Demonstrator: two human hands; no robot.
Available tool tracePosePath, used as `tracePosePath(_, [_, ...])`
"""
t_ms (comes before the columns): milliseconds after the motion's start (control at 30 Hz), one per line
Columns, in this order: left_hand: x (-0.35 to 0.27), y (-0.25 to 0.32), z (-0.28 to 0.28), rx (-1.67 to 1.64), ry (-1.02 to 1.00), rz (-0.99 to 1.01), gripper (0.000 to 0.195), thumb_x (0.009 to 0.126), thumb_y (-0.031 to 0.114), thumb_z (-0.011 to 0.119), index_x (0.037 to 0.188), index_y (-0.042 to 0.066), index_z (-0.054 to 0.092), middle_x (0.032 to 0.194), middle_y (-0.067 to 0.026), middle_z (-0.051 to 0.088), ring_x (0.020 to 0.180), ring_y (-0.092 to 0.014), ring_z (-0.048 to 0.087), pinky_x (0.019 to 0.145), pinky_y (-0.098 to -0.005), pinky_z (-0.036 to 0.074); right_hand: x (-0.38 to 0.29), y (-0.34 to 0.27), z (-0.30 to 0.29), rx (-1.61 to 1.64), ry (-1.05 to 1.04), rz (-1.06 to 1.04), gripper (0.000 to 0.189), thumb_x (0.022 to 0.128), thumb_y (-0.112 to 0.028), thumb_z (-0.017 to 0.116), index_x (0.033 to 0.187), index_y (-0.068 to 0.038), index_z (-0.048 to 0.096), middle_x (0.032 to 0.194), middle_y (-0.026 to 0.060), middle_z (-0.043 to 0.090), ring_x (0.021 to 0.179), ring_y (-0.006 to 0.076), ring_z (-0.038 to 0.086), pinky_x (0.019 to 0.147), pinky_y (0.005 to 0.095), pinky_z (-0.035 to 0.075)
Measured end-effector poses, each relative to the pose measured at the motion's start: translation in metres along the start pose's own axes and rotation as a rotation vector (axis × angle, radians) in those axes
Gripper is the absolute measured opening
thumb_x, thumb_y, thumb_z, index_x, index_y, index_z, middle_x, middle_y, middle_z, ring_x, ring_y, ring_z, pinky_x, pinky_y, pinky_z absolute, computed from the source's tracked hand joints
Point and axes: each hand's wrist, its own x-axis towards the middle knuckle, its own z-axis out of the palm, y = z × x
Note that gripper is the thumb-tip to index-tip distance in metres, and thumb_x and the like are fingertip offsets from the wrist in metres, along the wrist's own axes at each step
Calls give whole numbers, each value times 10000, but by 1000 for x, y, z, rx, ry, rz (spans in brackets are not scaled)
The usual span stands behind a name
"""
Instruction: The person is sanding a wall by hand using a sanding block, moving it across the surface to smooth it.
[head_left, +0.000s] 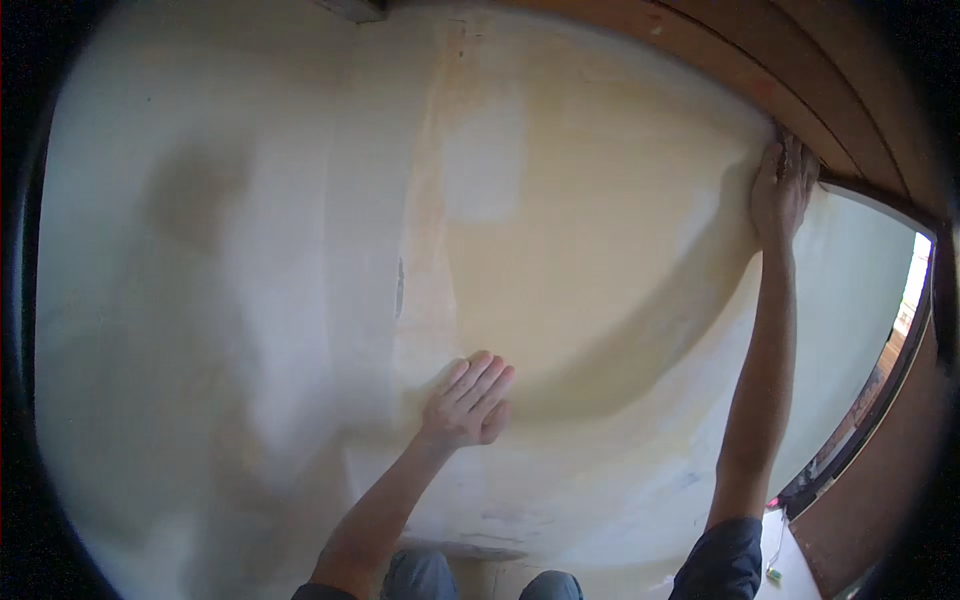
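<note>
My left hand (466, 401) lies with its palm toward a pale plastered wall (585, 262), fingers mostly straight and nothing seen in it. The wall shows yellowish and whitish patches and a small dark crack. Up at the right, my right hand (784, 187) is raised to the wall's edge, where it meets brown wooden boards (825, 82). Its fingers are partly in shadow, and whether they hold something cannot be told. Both forearms are bare below dark sleeves.
At the far right are a dark-framed opening (862, 442) with bright light beyond and a brown panel (870, 465). My knees in blue trousers (420, 576) show at the bottom. A small greenish object (773, 575) lies on a white surface at the lower right.
</note>
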Motion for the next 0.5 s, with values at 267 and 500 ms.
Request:
tracePosePath(267, [-1, -3, 5, 10, 24, -23, 369, 820, 209, 555, 1121, 41, 685, 1165, -138, 662, 1173, -284, 587, 1061, -438, 395, 20, -159, 61, 45, 116, -192, 348, 934, -294, 472, 1207, -127, 611, 1230, 101, 617, 1185, 317, 533, 1058, 487, 353])
tracePosePath(500, [-3, -1, 21, -15, 12, 2, 376, 862, 223, 544, 1164, 38, 671, 1225, -130, 639, 1231, -266, 552, 1108, -418, 350, 35, -337, 80, 335, -145, -205, 401, 848, -224, 551, 1232, -126, 609, 1256, 129, 583, 1269, 284, 466, 1101, 520, 303])
